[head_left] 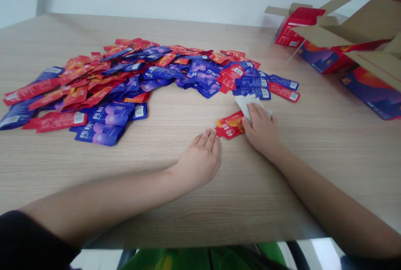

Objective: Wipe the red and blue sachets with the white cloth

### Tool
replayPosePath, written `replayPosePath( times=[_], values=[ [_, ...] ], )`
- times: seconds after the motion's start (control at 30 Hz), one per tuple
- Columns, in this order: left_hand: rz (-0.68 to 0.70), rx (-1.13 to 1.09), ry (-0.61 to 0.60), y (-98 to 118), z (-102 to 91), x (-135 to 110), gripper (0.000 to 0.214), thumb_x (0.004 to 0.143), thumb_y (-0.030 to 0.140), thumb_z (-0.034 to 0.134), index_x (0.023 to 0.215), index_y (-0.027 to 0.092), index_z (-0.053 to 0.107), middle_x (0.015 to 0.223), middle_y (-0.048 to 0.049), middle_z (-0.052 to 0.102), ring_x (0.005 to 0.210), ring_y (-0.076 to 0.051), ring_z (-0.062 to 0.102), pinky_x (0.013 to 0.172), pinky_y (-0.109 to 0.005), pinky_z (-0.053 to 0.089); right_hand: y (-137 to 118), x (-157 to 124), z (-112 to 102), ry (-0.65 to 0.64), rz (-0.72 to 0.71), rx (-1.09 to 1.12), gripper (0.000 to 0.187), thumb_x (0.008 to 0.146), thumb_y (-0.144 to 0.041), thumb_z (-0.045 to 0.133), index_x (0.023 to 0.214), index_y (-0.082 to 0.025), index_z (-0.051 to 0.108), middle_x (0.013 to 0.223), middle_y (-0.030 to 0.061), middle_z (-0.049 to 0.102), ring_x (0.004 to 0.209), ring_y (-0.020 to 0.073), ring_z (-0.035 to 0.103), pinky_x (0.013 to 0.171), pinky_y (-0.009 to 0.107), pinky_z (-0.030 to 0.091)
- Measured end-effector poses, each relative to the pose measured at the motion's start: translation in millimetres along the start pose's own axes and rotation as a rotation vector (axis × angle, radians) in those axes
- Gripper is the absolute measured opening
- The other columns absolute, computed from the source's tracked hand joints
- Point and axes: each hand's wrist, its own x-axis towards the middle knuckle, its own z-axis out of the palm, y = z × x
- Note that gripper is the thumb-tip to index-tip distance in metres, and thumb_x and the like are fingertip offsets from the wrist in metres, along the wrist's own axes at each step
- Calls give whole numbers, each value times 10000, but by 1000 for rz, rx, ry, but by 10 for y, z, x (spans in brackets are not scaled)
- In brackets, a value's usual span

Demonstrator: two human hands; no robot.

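Observation:
A red snack packet with orange fruit printed on it lies flat on the table in front of me. My left hand has its fingers together at the packet's left end, pinning or pinching it. With my right hand I hold a folded white tissue, pressed against the packet's right end. That end of the packet is hidden under the hand and tissue. Just beyond lie several blue packets and a red packet in rough rows.
A long heap of red and blue packets curves across the table's left and middle. On the right stand open cardboard boxes: a small red box at the back and a blue-and-red box nearer, flaps spread. The pale wood table ends just before my body.

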Motion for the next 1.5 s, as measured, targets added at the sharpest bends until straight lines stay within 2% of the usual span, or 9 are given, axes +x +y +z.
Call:
replayPosePath(
  times=[0.1,0.2,0.4,0.6,0.8,0.93,1.1,1.27,1.5],
  values=[
    [3,7,-4,-1,9,0,486,919,229,423,1303,-53,521,1385,-279,507,1292,-355,509,1037,-442,451,-169,-119,6,-9,-180,-16,570,963,-381,317,1457,-102,374,1532,184,368,1393,328,337,1078,579,268],
    [3,-12,-3,-3,7,2,481,923,226,410,1295,-54,531,1379,-283,513,1285,-364,513,1038,-448,451,-245,-170,-12,-89,-379,35,559,969,-387,317,1459,-124,376,1546,133,366,1410,264,323,1114,493,261],
    [-35,-69,-48,-9,-35,20,515,916,229,413,1351,-38,482,1414,-268,487,1313,-359,484,1058,-451,433,20,12,4,-3,-41,12,587,954,-385,327,1441,-62,388,1484,189,442,1362,318,398,1077,537,305],
    [-63,-95,-59,-12,-30,19,533,934,256,393,1383,-23,456,1428,-259,476,1329,-358,464,1070,-453,417,-262,-172,-25,-46,-294,24,584,925,-372,386,1438,-93,402,1508,148,423,1382,286,363,1096,510,281],
    [-50,-88,-70,-12,-24,27,522,929,254,397,1345,-51,479,1417,-266,483,1319,-366,468,1063,-465,414,-85,-42,-26,-45,-140,21,625,939,-399,359,1461,-56,352,1532,167,375,1399,311,339,1096,548,281],
    [-48,-106,-37,-26,-53,41,488,920,252,403,1306,-29,503,1388,-258,506,1307,-359,469,1052,-462,413,-123,-69,4,-26,-217,33,597,924,-381,390,1434,-70,401,1503,158,427,1377,298,370,1100,510,282],
    [-86,-164,-7,-60,-119,44,357,883,261,457,1168,87,582,1181,-177,594,1141,-321,546,944,-451,464,-252,-161,1,-15,-291,77,575,897,-339,434,1410,-81,436,1478,136,467,1369,281,379,1115,465,262],
    [-49,-187,35,-97,-37,61,543,907,269,428,1419,92,406,1427,-159,466,1332,-341,387,1061,-489,368,-259,-147,-30,-20,-289,138,557,878,-311,446,1379,-69,473,1453,149,495,1351,290,401,1103,479,282],
    [-29,-177,-50,-116,37,88,522,958,283,343,1431,72,405,1515,-145,400,1384,-346,361,1112,-511,312,72,134,-79,-11,-191,149,534,844,-236,443,1347,-74,519,1410,155,536,1293,305,469,1060,487,358]
  ],
)
